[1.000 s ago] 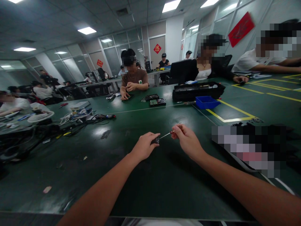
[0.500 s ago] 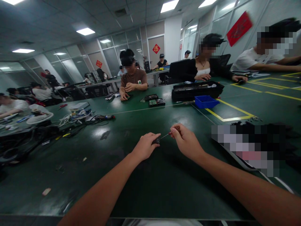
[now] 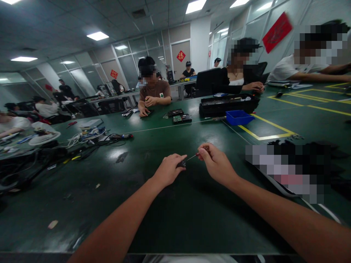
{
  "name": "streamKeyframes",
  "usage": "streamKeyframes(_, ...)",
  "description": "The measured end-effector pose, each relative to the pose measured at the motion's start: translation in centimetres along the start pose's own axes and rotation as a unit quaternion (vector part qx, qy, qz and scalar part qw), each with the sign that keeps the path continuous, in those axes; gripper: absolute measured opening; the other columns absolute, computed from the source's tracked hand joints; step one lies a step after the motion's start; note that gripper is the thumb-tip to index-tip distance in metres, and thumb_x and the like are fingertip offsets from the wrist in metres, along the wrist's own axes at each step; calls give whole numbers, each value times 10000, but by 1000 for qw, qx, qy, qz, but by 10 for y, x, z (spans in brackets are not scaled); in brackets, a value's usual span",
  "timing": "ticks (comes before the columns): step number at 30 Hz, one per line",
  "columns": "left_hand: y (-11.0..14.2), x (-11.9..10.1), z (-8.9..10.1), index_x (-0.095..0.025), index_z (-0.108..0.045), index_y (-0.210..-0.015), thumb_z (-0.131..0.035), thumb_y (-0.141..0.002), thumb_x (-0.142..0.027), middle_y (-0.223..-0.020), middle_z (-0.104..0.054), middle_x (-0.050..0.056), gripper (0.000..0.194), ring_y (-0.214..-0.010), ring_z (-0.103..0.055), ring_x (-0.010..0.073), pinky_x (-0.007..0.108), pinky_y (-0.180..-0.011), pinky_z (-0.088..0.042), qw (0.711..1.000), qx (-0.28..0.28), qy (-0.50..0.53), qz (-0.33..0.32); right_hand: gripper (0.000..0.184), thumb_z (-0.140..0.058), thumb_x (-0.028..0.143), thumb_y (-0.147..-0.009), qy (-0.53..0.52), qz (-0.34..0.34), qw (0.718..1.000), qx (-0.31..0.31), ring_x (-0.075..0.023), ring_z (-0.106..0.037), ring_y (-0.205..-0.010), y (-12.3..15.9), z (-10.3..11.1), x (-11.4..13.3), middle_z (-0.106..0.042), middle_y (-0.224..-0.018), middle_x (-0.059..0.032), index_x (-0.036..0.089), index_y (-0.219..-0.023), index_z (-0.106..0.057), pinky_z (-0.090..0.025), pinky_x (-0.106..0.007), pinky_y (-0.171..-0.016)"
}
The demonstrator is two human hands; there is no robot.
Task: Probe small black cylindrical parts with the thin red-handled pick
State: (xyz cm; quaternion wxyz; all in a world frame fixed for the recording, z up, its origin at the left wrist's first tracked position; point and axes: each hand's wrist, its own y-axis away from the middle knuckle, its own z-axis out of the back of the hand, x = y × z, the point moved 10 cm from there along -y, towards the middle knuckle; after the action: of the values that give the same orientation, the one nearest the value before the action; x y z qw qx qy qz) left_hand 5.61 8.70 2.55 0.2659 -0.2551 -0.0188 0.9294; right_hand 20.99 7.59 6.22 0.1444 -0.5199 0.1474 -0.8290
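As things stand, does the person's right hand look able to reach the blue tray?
Probably yes, perhaps leaning: nothing visible stands between the right hand and the blue tray, though the thin-shafted tool in that hand may hinder grasping.

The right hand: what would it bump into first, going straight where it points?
Likely the small dark part in the left hand; the thin tool in the right hand points there, though depth is unclear.

The red diamond sign (image 3: 181,56) on the far door (image 3: 175,69) reads "福"; other red signs (image 3: 277,32) are illegible.
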Motion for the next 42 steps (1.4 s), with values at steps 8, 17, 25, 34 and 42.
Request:
streamKeyframes(8,0,-2,6,-242,-553,-1359,-662,-888,-203,-1214,-626,67,485,-1131,-571,218,398,-1016,-440,999,-28,36,-19,201,-434,375,-988,6,16,1000,1,-209,-673,-786,-1,2,5,-691,-839,-42,229,-963,-571,-504,-344,-713)
streamKeyframes(17,0,0,2,-263,-557,-1353,-664,-885,-197,-1217,-626,63,485,-1149,-561,230,416,-1021,-434,999,-17,15,-23,163,-422,332,-983,78,43,996,9,-223,-669,-761,0,0,14,-687,-830,-53,234,-968,-552,-478,-350,-685)
streamKeyframes(25,2,8,18,-231,-553,-1343,-644,-894,-214,-1230,-611,66,458,-1140,-562,224,384,-1023,-433,997,-48,54,30,181,-422,345,-981,77,26,996,-26,-239,-673,-777,-3,9,11,-700,-850,-66,231,-970,-561,-471,-361,-681)
streamKeyframes(34,8,16,39,-207,-585,-1079,-576,-911,-400,-967,-639,22,256,-881,-592,185,309,-779,-456,983,-64,135,110,206,-418,360,-996,61,37,996,-43,-223,-669,-767,0,16,15,-700,-845,-57,223,-979,-571,-464,-335,-668)
streamKeyframes(42,2,-7,12,-250,-670,-1071,-590,-907,-323,-1034,-649,35,196,-941,-602,206,326,-805,-449,998,60,-14,34,190,-421,336,-993,61,46,996,-43,-219,-684,-785,-1,15,16,-706,-853,-55,213,-989,-565,-476,-326,-681)
